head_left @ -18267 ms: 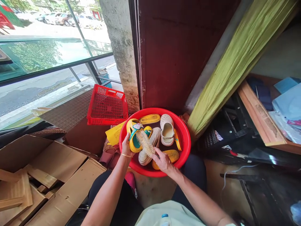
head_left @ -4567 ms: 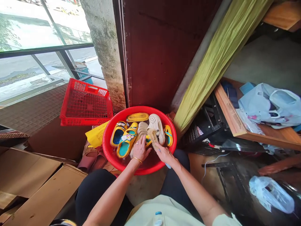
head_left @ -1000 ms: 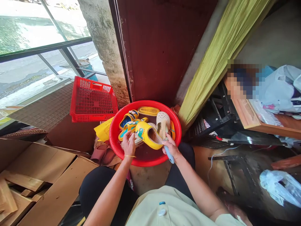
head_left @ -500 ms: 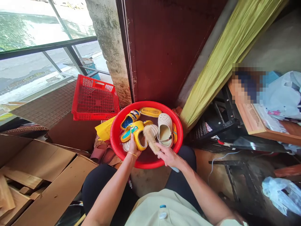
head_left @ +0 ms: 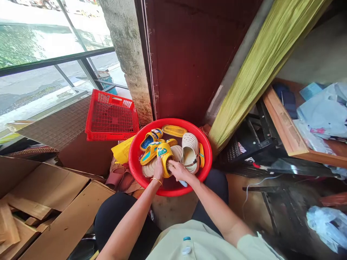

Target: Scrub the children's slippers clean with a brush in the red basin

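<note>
Fingers of my left hand (head_left: pixel 158 172) are clamping the side of a yellow clog (head_left: pixel 164 156) over a red basin (head_left: pixel 207 151), while those of my right hand (head_left: pixel 179 170) are gripping a brush (head_left: pixel 183 183). Its pale blue handle is poking out below my palm toward the basin's near edge; its bristles are sitting at the clog's opening — how far in, I cannot tell, since my knuckles are covering most of the brush. The clog is standing left of the basin's middle, a green picture on its upper showing, its opening facing my right hand.

More footwear is crowding the basin: a cream clog (head_left: pixel 189 141) is lying opening-up toward the right edge, with a slim yellow shoe (head_left: pixel 201 156) tucking in between it and the rim. At the far edge a yellow sole (head_left: pixel 174 130) is showing its ridges. Toward the far left edge a blue-lined slipper (head_left: pixel 150 138) is resting, with a turquoise-lined slipper (head_left: pixel 148 156) nearer me.

Beyond the basin's left edge a red crate (head_left: pixel 112 117) is sitting — a yellow sheet (head_left: pixel 122 149) is lying between them, beside the rim.
</note>
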`<state>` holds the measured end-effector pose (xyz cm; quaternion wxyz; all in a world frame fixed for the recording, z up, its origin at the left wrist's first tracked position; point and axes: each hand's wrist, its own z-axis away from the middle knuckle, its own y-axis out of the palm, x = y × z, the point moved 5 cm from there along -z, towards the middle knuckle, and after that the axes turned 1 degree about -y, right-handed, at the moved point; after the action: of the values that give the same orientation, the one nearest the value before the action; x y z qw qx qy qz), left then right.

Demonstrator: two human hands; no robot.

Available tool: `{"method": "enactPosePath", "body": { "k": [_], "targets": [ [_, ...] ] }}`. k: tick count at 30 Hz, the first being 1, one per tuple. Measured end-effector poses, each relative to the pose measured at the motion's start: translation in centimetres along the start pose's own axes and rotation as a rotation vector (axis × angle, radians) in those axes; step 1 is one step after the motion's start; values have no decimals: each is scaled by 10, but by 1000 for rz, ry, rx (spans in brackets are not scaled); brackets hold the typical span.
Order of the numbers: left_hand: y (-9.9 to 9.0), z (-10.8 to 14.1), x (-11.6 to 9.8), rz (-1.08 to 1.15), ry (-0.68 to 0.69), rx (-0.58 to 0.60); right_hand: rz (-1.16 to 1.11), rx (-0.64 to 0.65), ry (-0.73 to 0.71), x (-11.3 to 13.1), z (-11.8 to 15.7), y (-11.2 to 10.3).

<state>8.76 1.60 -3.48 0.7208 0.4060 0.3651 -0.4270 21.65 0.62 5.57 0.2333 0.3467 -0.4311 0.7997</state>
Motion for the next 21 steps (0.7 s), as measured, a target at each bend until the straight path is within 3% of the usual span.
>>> {"method": "enactPosePath", "body": {
  "k": [5, 8, 11, 17, 21],
  "targets": [
    [-2, -5, -3, -72, -4, -61, 23, 318, 26, -16, 39, -18],
    [2, -6, -7, -80, 74, -46, 74, 421, 10, -25, 65, -33],
    [4, -7, -9, -174, 171, -21, 61, 367, 29, -31, 65, -33],
    [0, -10, -10, -522, 287, -27, -60, 41, 80, -26, 12, -10],
    [0, -10, -16, -554, 296, -26, -114, 70, 46, -27, 6, -11]
  ]
}}
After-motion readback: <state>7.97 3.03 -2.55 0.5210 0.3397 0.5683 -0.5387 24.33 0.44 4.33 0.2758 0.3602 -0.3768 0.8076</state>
